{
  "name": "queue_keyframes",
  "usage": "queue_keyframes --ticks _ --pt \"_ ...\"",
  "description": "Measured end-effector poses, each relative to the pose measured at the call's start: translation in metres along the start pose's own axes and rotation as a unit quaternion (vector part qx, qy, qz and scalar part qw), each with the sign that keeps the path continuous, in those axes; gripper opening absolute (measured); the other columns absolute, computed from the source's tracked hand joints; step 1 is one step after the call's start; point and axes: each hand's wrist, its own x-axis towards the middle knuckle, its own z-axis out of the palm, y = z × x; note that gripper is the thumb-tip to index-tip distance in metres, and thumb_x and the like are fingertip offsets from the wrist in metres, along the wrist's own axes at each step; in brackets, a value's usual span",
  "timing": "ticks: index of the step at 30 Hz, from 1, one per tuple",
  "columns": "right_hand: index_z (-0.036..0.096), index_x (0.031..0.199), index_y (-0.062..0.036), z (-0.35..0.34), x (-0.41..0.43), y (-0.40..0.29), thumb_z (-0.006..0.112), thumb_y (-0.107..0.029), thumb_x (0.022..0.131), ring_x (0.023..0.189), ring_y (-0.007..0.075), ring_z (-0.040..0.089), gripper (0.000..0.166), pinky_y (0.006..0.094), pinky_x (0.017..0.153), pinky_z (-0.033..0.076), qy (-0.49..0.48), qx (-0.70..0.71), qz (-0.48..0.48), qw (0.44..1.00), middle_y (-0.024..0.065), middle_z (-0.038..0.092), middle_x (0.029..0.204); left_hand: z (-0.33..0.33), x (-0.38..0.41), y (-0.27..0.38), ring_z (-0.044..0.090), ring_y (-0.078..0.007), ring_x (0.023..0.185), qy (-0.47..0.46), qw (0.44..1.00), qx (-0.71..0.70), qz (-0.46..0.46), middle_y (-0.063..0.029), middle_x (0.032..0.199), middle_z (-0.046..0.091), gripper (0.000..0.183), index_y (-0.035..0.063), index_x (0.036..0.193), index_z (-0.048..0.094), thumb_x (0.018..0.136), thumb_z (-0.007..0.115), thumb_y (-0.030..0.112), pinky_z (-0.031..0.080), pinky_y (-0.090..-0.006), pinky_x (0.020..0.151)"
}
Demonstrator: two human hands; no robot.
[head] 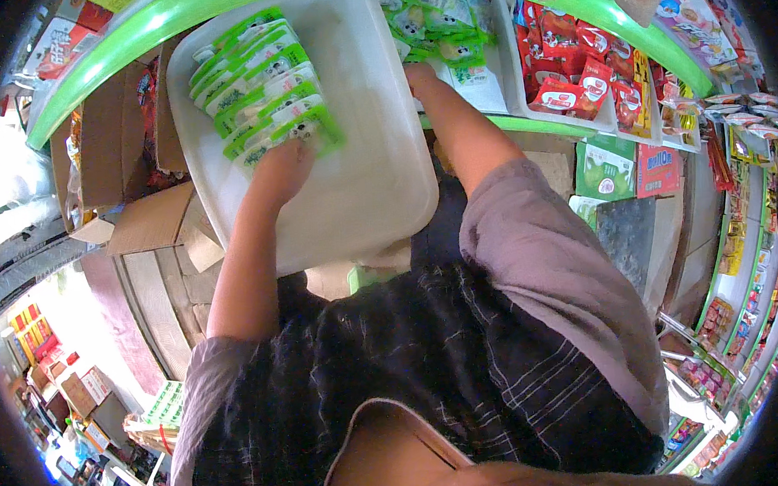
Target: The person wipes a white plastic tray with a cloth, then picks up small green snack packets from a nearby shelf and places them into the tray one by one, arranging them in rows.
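Note:
A white plastic tray lies tilted in front of me, with an overlapping row of green-and-white snack packets along its left side. My left hand reaches into the tray and holds the edge of the nearest green packet, which looks blurred. My right hand is closed at the tray's right rim, its fingers mostly hidden there. Just beyond that hand, more green packets lie loose in a white display bin.
Red snack packets fill a bin to the right. A bright green shelf edge curves across the far side. An open cardboard box stands left of the tray. Below the bins are a green carton and a red carton. Stocked shelves line the right.

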Motion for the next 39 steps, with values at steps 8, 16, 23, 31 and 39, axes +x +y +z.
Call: queue_keyframes --ticks 8,16,23,31,39 --pt "0.054 0.060 -0.0059 0.004 0.058 0.028 0.069 -0.026 0.073 0.040 0.0170 0.051 0.028 0.0295 0.038 0.043 0.070 -0.207 -0.049 0.975 0.0055 0.056 0.053 -0.009 0.004 0.019 0.057 -0.0398 0.075 -0.010 1.000 0.002 -0.027 -0.0241 0.079 0.059 0.031 -0.0008 0.077 0.056 0.082 0.046 0.028 0.044 -0.0444 0.068" --pt "0.059 0.066 -0.0062 0.007 0.046 0.017 0.065 -0.019 0.075 0.050 0.0185 0.057 0.017 0.0316 0.039 0.044 0.088 0.222 0.088 0.967 0.0074 0.061 0.065 -0.011 0.005 0.018 0.057 -0.0384 0.074 -0.010 1.000 -0.005 -0.021 -0.0226 0.077 0.059 0.028 0.0009 0.077 0.057 0.081 0.049 0.027 0.044 -0.0437 0.066" --pt "0.063 0.090 -0.0086 -0.005 0.017 0.002 0.049 -0.026 0.079 0.080 0.0257 0.062 0.025 0.0361 0.064 0.050 0.021 -0.652 -0.220 0.726 0.0129 0.064 0.088 -0.011 -0.003 0.015 0.057 -0.0384 0.073 0.004 1.000 -0.014 -0.017 -0.0225 0.076 0.059 0.027 0.0000 0.077 0.056 0.081 0.050 0.026 0.044 -0.0435 0.066" --pt "0.049 0.095 -0.0036 -0.025 0.016 0.000 0.044 -0.014 0.081 0.078 0.0292 0.055 0.018 0.0473 0.063 0.050 0.130 0.429 0.082 0.890 0.0177 0.055 0.095 -0.007 -0.007 0.007 0.057 -0.0386 0.072 0.023 0.999 -0.039 -0.015 -0.0225 0.075 0.059 0.026 -0.0007 0.076 0.056 0.081 0.050 0.024 0.044 -0.0430 0.065" --pt "0.044 0.112 -0.0046 -0.021 0.025 -0.005 0.058 -0.020 0.079 0.094 0.0302 0.054 0.039 0.0480 0.074 0.048 0.042 0.459 0.023 0.887 0.0146 0.054 0.106 -0.008 0.005 0.015 0.057 -0.0384 0.073 0.011 1.000 -0.024 -0.015 -0.0227 0.076 0.059 0.027 -0.0005 0.076 0.056 0.081 0.049 0.025 0.044 -0.0444 0.066"
